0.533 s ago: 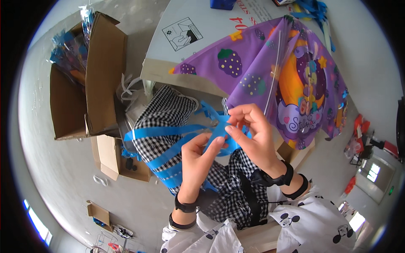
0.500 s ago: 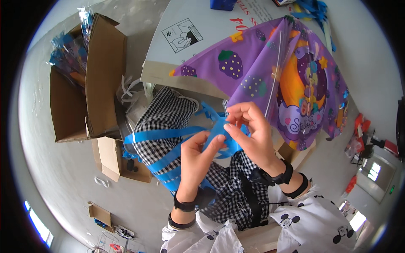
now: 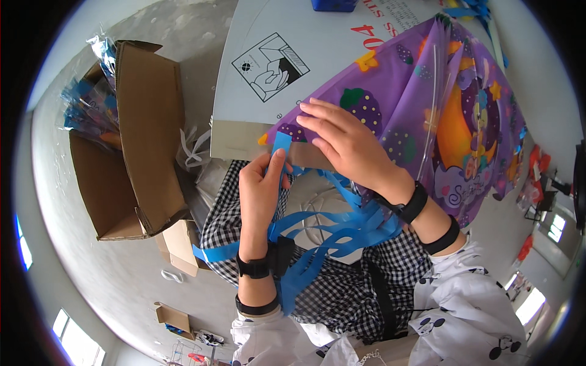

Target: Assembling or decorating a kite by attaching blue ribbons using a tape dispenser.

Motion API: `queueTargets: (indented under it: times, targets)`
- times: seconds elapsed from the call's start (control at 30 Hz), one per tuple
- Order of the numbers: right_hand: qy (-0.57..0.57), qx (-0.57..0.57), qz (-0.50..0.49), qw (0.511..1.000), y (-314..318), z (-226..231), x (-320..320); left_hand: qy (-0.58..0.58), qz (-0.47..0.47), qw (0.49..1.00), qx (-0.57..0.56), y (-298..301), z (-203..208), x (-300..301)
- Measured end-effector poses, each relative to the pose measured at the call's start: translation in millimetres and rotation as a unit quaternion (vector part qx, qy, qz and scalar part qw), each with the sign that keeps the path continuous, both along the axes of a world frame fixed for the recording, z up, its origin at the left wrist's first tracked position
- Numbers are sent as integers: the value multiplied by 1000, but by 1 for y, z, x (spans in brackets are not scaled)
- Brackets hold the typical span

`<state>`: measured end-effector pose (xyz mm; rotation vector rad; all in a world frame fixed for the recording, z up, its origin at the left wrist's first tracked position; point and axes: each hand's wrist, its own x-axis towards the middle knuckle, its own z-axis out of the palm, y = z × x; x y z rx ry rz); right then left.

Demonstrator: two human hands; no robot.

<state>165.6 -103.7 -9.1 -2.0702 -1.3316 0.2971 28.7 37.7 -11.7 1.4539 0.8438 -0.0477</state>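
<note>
My left hand [image 3: 259, 192] pinches the end of a flat blue ribbon [image 3: 282, 141] between thumb and fingers, close to the left corner of a purple kite [image 3: 406, 116]. The short end sticks up past the thumb and overlaps that corner. My right hand [image 3: 357, 152] is open, fingers stretched out over the kite's lower left part; whether it presses on the cloth I cannot tell. The kite has fruit and star prints and a clear rod along it. Several long blue ribbon strips [image 3: 342, 229] hang in loops below, across my lap.
The kite lies on a grey printed board [image 3: 250, 104] with a blue block [image 3: 334, 5] at its far edge. A tall cardboard box [image 3: 149, 128] of wrapped packets stands left, a smaller box [image 3: 174, 247] below it. Black-and-white checked cloth [image 3: 332, 299] covers my lap.
My hands, together on the blue ribbon before, have moved apart and farther up toward the board. The left keeps the ribbon at the kite's corner; the right has let go and spread its fingers.
</note>
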Motion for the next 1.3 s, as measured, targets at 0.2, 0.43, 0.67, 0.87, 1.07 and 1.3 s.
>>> queueTargets:
  times: [0.2, 0.43, 0.67, 0.87, 1.07, 1.3]
  targets:
    - [-75, -117, 75, 988, -27, 3, -3, 32, -8, 999, -5, -11, -1, -6]
    - [-84, -137, 87, 983, -41, 7, -3, 37, -34, 998, -43, -31, -2, -10]
    - [133, -21, -34, 990, -24, 2, -1, -19, 24, 998, -62, -46, -10, -10]
    - [232, -34, -96, 967, -16, 0, 0, 16, 45, 997, -67, -51, -17, -14]
    - [183, -44, -106, 976, -10, 4, -4, -23, 48, 997, -55, -51, -15, -12]
    - [146, -45, -104, 983, -8, 0, -6, 4, 28, 1000, -6, -49, -14, -6]
